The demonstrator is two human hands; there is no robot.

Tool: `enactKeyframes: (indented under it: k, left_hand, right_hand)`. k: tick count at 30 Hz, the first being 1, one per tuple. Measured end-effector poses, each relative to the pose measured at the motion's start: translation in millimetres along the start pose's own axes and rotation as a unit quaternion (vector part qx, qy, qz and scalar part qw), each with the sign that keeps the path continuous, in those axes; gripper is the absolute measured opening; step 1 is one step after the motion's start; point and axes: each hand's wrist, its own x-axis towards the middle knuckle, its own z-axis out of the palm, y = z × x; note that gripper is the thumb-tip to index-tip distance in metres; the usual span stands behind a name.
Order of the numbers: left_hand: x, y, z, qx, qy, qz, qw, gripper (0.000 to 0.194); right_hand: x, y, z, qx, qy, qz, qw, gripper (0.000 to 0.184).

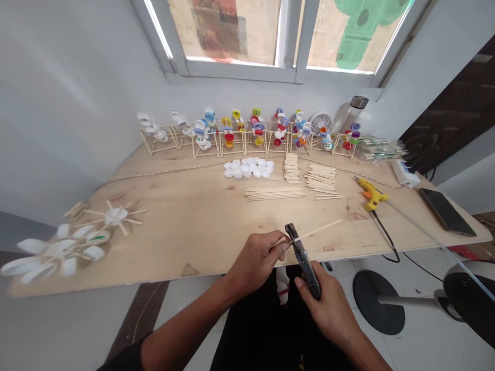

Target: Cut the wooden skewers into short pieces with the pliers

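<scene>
My left hand (260, 257) pinches one end of a thin wooden stick (323, 228) near the front edge of the wooden table (185, 206). My right hand (328, 304) is wrapped round the handles of black cutting pliers (300, 252). The plier jaws are closed across the stick just right of my left fingertips. The stick's free end points right and slightly away from me.
Piles of wooden sticks (275, 193) and flat sticks (320, 180) lie mid-table beside white bottle caps (249, 168). Bottle-cap wheels on stick frames (247, 131) line the back. A yellow glue gun (372, 196), a phone (446, 210) and cap-and-stick wheels (112, 216) also lie here.
</scene>
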Motion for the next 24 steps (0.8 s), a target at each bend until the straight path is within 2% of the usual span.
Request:
enactKeyframes:
  k: [3,8,11,14,16,19,24]
  left_hand:
    - [1.6,1.4,-5.2,-0.024,-0.015,-0.015,0.999,0.029]
    - [1.3,-2.5,-3.9,0.000,-0.003,-0.005,1.000,0.027]
    - [-0.9,-8.1,2.8,0.055,0.043,0.024,0.997,0.021]
    - [-3.4,-13.5,9.4,0.133,0.103,0.081,0.982,0.019]
    - [-3.8,-14.7,10.4,0.154,0.117,0.101,0.976,0.020]
    - [-1.5,-11.3,4.5,0.097,0.093,0.063,0.989,0.021]
    - [7.1,-2.6,-14.5,-0.061,-0.010,-0.039,0.997,0.028]
  right_hand:
    - [1.3,1.4,1.3,-0.022,0.005,-0.011,1.000,0.018]
    - [5.5,4.5,5.3,-0.045,0.004,-0.007,0.999,0.021]
    - [7.8,2.5,6.7,-0.050,0.006,-0.002,0.999,0.021]
    - [9.5,-2.6,6.5,-0.035,-0.003,0.006,0.999,0.022]
    - [10.3,-5.8,5.8,-0.018,-0.009,0.006,1.000,0.021]
    - [10.9,-8.5,3.8,-0.024,-0.003,0.009,1.000,0.018]
    - [10.4,-11.7,-2.1,-0.025,-0.003,-0.006,1.000,0.015]
